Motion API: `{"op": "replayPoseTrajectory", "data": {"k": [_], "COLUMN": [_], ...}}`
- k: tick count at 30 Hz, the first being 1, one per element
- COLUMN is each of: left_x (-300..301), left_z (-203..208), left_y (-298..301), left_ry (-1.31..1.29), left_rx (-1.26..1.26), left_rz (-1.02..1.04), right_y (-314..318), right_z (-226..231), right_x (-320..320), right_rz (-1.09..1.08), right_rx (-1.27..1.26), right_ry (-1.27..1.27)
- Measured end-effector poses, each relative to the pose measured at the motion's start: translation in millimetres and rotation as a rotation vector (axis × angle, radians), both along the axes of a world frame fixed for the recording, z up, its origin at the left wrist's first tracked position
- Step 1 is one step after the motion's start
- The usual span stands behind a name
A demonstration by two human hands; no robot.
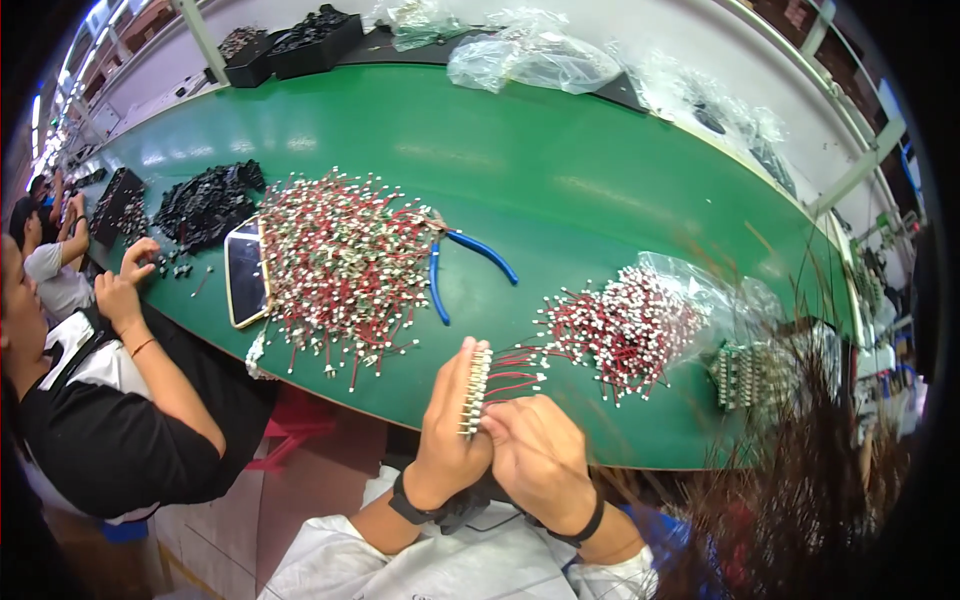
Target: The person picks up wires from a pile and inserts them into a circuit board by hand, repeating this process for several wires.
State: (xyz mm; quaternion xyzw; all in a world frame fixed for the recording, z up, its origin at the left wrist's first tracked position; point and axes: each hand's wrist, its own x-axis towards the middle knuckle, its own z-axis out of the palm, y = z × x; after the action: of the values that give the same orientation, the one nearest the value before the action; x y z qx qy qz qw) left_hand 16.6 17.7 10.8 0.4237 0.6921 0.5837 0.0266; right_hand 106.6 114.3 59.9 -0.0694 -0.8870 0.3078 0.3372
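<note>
Upright in my left hand [440,450] is a narrow strip of small pale connectors or board pieces [476,392], gripped between thumb and fingers. Several red wires [515,376] with white plugs stick out from its right side. My right hand [540,455] is pinched at the strip's lower right edge; its fingertips hide whatever small piece they hold. To the right of the strip lies a loose heap of red wires with white plugs [635,335]. A bigger heap of similar wired parts [345,260] spreads to the left, beside blue-handled pliers [484,257].
A phone [245,275] leans against the big heap. Further left are black parts [208,205] and a co-worker's hands [128,275]. Clear plastic bags [535,55] line the green table's [560,190] far edge. Stacked connector strips [745,375] stand at right, partly behind dark hair strands [780,450].
</note>
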Motion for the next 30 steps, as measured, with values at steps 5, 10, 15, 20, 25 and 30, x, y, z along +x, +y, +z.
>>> {"op": "replayPoseTrajectory", "data": {"k": [5, 10, 15, 20, 25, 30], "left_x": [-6, -9, -11, -9, -10, -6], "left_z": [0, -1, -2, -3, -2, -3], "left_y": [-6, -10, -12, -13, -16, -15], "left_ry": [0.003, -0.022, -0.030, -0.079, -0.080, -0.068], "left_rx": [-0.001, -0.043, -0.035, 0.012, -0.001, -0.004], "left_rz": [0.019, 0.012, 0.010, -0.027, -0.067, -0.058], "right_y": [-7, -7, -6, -1, 1, 2], "right_z": [-10, -9, -8, -2, -1, -4], "right_x": [-6, -9, -10, -13, -11, -10], "right_rz": [0.012, 0.036, 0.072, 0.101, 0.084, 0.083], "right_rx": [0.098, 0.132, 0.097, -0.096, -0.106, -0.110], "right_ry": [0.036, 0.005, -0.036, 0.012, -0.023, -0.018]}}
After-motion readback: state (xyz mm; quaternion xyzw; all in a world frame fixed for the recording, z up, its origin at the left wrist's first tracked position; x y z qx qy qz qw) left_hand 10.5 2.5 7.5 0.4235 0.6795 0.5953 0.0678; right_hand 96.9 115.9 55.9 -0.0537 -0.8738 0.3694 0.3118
